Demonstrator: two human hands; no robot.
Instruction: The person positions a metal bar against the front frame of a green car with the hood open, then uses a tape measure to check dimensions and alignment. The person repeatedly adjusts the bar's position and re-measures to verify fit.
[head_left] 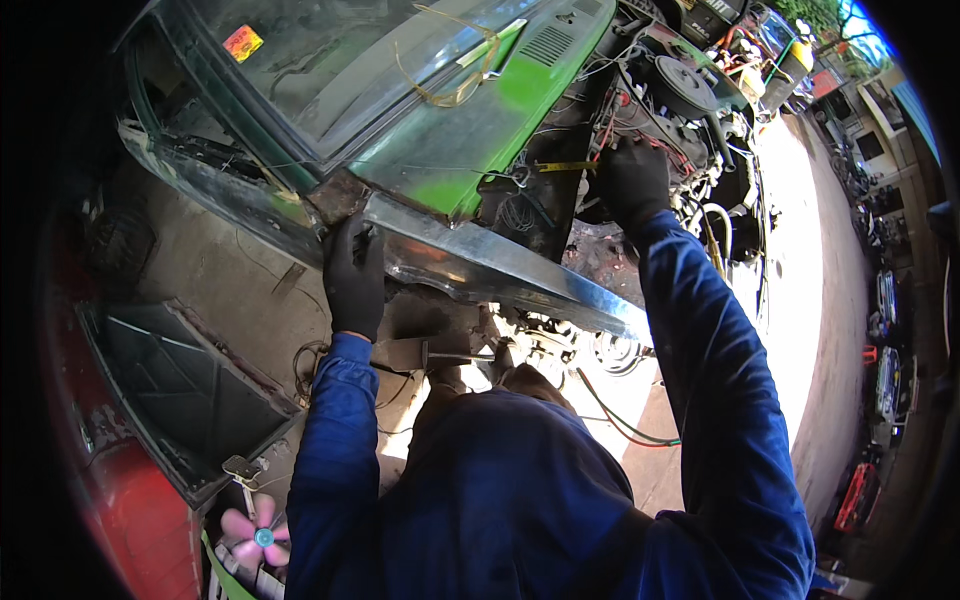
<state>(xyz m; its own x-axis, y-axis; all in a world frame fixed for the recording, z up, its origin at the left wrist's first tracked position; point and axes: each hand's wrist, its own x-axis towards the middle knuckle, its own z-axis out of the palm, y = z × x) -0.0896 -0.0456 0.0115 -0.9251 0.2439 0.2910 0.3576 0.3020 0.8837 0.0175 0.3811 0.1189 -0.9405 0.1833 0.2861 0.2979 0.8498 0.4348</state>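
- In the head view, the left hand (355,275), dark-gloved, is up at the rear corner of the bare metal fender panel (470,255), fingertips on the edge; whether it grips or merely rests there, I can't tell.
- And that panel? It runs along the near side of the engine bay, below the green-painted cowl (450,180).
- Over on the right, the right hand (632,180) reaches across into the bay, fingers curled, right beside the end of a yellow strip (565,166), apparently a tape blade; its hold is hidden, so no calling that one.
- Looks like a two-point reach: best keep the left fingers flat, clear of any raw edge.
- The strip would want to lie straight and taut, clear of the loose wires (517,182).
- Sleeve low over the metal here; a steady stance and slow right wrist should avoid snags near the red leads (672,150).
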